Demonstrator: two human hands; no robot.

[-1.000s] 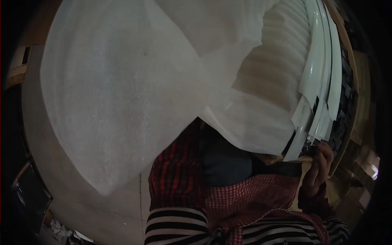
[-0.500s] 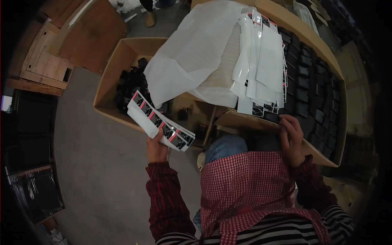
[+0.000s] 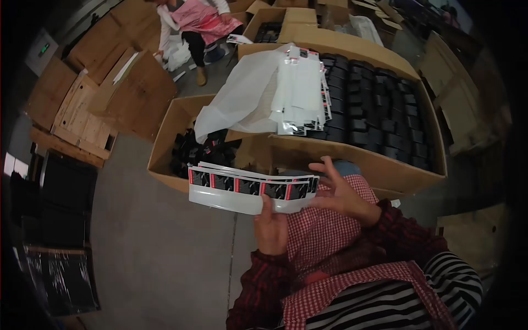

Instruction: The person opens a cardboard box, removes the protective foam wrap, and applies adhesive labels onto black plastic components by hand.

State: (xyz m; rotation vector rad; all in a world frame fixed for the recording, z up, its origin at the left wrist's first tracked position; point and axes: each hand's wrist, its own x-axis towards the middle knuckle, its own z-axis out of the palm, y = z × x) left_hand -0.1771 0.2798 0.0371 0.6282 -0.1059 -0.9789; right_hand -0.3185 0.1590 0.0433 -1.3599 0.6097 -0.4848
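My left hand [image 3: 270, 228] grips several label strips [image 3: 247, 190] from below, its thumb over their front. The strips are white, with a row of black and red labels along the upper part. At their right end is my right hand [image 3: 341, 195], fingers spread and apart, the lower fingers close to or touching the strips. More white strips [image 3: 300, 91] lie piled on a large carton of stacked black pieces [image 3: 379, 110], beside a sheet of white foam wrap [image 3: 234, 93].
A lower carton [image 3: 159, 143] holds loose black pieces [image 3: 190, 151]. At the back, a seated person [image 3: 201, 22] in a pink apron is near more cartons. Wooden crates [image 3: 82, 110] stand at left, above dark wrapped stacks [image 3: 60, 280].
The foam sheet that filled the view a second ago now lies on the carton. My left hand has brought the strips rightward, and my right hand has left the carton edge to meet them.
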